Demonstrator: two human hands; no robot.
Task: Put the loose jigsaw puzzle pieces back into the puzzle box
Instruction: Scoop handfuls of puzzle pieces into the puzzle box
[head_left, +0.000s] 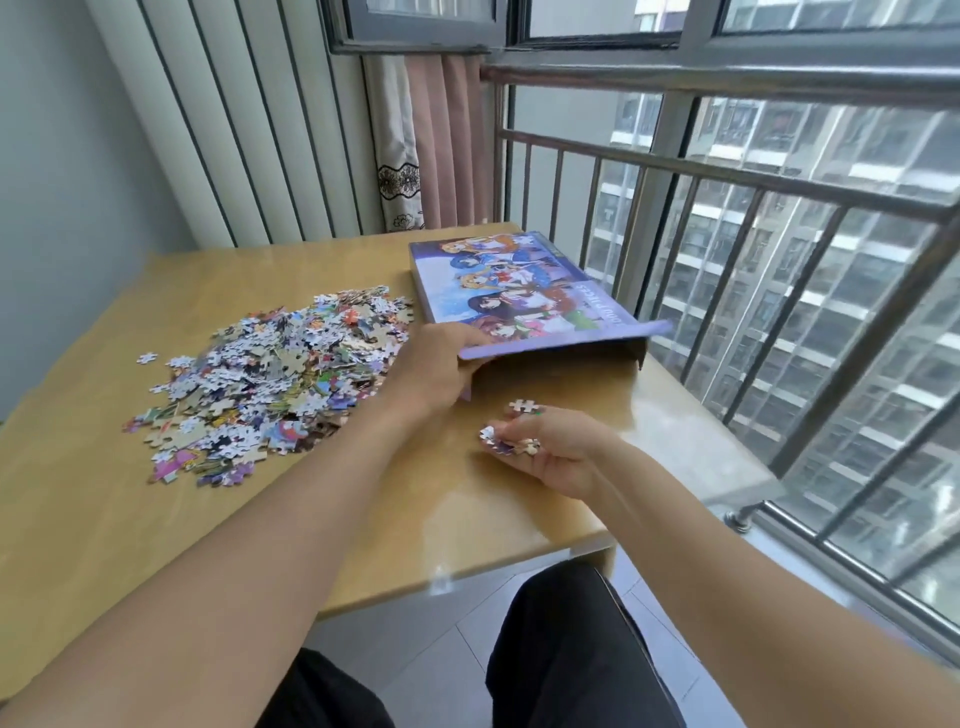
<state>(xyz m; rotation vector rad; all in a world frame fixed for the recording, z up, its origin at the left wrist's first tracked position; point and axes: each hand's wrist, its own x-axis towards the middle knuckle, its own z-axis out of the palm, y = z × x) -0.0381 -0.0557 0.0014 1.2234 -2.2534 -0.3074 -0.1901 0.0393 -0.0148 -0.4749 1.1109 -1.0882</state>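
**Lid lifted with my left, pieces in my right**

My left hand (434, 364) grips the near edge of the puzzle box lid (524, 291), thumb on top of the purple rim and fingers curled underneath, so that this edge is tilted up off the surface (363, 519) and a dark gap shows beneath it. The far end of the lid lies low, toward the railing (727, 176).

My right hand (550, 447) hovers just in front of that gap, palm turned partly up, its fingers curled round a small bunch of puzzle pieces (506, 441). One pale piece (522, 406) sticks out past my fingertips, nearest the box opening; I cannot tell whether it is held or lying on the surface.

The two hands are apart, the left higher and further forward, the right nearer to me.

The big heap of loose pieces (275, 379) is spread over the surface to the left of the box, touching my left wrist at its right margin. A single stray piece (147, 358) lies just beyond the heap's left side. My knees in dark trousers (566, 649) show below the surface's near edge.
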